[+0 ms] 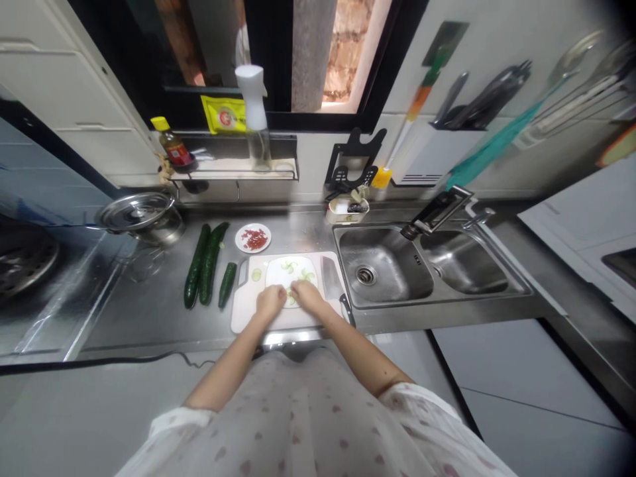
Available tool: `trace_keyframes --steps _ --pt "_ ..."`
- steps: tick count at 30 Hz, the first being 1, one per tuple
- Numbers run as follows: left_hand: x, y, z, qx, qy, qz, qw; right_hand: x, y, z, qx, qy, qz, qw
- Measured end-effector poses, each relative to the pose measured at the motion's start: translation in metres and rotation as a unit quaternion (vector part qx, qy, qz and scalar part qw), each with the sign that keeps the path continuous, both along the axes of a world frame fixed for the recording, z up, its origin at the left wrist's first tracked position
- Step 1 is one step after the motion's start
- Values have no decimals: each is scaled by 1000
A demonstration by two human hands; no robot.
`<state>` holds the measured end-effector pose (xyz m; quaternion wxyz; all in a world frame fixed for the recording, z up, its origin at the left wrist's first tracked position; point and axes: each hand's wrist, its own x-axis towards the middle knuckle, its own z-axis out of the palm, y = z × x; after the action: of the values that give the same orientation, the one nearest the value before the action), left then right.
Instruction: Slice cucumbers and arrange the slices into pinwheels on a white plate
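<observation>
A white plate (292, 264) lies on a pale cutting board (242, 306), with small groups of thin cucumber slices (305, 274) spread around it. Both hands meet over the plate's near side. My left hand (271, 302) is closed at the lower left of the plate, its fingertips drawn together. Just beside it, my right hand (307, 297) has its fingers pinched over the slices. Whatever is between the fingers is too small to make out. A few loose cucumber slices (256, 274) rest on the board's left side, and a kitchen knife (330, 277) lies along its right side.
Left of the board are a cut cucumber (227, 285) and two whole cucumbers (197, 266). A small plate of red pieces (253, 238) stands behind it. Further left is a lidded steel pot (142, 217). A double sink (387, 265) with a faucet (437, 211) adjoins on the right.
</observation>
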<state>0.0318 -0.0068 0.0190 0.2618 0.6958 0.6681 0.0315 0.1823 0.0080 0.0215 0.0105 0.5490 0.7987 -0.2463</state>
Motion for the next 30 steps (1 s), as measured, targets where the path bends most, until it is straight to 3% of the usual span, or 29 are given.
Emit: trace_keyframes --steps 5,8,13,17,30 --pt "-2 -2 -2 9 -4 -4 1000 -1 -1 0 7 -13 6 1000" --pt "-2 -11 -3 76 -2 -23 997 -1 -2 0 14 -24 2 1000" --pt "-5 -30 -9 183 -13 -139 973 -1 -3 1 21 -38 2 999" --pt "-9 -36 -15 193 -27 -180 964 0 -3 3 24 -38 -1 999" --pt "-11 -36 -22 222 -2 -201 954 6 -7 9 36 -54 -40 997"
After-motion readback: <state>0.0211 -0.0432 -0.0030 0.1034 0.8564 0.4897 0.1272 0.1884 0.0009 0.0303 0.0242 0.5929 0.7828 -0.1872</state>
